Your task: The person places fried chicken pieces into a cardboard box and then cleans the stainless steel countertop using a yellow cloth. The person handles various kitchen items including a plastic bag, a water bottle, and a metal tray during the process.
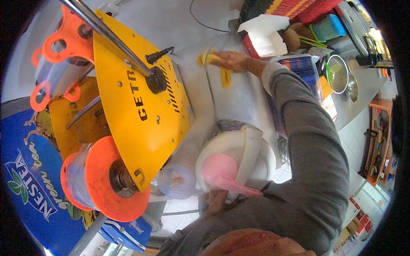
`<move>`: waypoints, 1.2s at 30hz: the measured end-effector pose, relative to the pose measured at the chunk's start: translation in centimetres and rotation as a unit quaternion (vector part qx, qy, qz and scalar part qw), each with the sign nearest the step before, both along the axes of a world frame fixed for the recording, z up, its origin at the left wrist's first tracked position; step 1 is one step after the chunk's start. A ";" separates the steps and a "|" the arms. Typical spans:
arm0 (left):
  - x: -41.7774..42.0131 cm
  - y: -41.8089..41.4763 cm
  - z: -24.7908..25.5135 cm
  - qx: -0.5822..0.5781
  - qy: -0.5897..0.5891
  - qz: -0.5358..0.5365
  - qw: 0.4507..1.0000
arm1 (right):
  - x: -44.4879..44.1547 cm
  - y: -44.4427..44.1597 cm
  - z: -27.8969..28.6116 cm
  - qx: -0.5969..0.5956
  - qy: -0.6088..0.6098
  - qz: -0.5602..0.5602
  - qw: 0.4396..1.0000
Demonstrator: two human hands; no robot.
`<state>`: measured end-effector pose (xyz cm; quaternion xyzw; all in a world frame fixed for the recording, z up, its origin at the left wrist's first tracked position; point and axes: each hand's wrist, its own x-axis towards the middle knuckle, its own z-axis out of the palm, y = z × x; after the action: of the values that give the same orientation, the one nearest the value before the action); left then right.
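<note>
My right hand [235,61] is stretched forward over a stainless steel worktop [238,99], pressing on a yellow cloth [209,59] with its fingers over it. A flap of the cloth hangs back towards me. A thin dark cable [208,76] crosses the metal beside the cloth. My left hand [216,201] is low, close to my body, at the near side of a white rice cooker [267,153]; part of it is hidden, so its grip is unclear. On the cooker's lid lies a pink plastic scoop [219,168], its handle pointing towards me.
To the left stands a yellow Getra cup sealer [144,128] with orange film spools [112,179] and a metal lever [112,35]. A clear plastic container [177,182] sits beside the cooker. Rightward are an open carton [266,38], stacked dark trays [301,70] and a metal bowl [341,78].
</note>
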<state>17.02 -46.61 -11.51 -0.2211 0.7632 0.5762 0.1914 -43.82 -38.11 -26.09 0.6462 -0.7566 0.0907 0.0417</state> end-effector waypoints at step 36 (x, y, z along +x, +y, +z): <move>-5.2 0.5 2.9 -0.344 0.234 -0.022 0.909 | -2.2 -5.3 3.8 0.075 -0.207 -0.493 0.842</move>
<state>11.82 -46.15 -8.60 -0.1157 0.9416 0.3088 -0.0681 -46.02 -43.40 -22.27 0.1555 -0.9708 0.1331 -0.1251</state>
